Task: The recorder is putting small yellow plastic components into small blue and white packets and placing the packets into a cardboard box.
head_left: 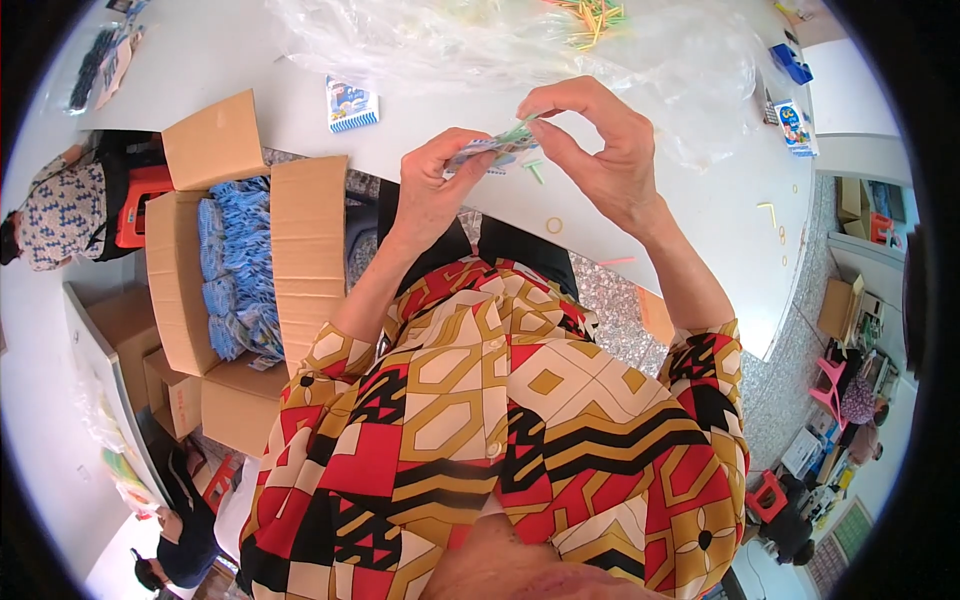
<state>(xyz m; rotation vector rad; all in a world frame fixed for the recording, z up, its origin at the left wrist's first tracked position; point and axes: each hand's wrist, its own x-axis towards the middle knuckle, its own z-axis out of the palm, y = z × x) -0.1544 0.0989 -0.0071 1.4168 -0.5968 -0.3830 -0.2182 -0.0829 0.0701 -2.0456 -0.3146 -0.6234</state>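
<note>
Above the near table edge, my left hand (432, 190) is closed on a small flat packet (508, 158) printed in blue, white and green. The thumb of my right hand (608, 155) and its forefinger meet at the packet's upper right end. Between these fingertips shows a thin pale-green piece (519, 130); whether it belongs to the packet I cannot make out. Just below the packet, short green pieces (537, 172) lie on the white table (690, 215). A blue-and-white box (352, 105) stands beyond my left hand.
Clear plastic sheeting (450, 45) covers the far table, with coloured sticks (592, 20) on it. At right are a blue tape dispenser (791, 64) and another blue-white pack (796, 128). A rubber band (554, 226) lies near the edge. Left, an open carton (310, 240) holds blue packets (240, 260).
</note>
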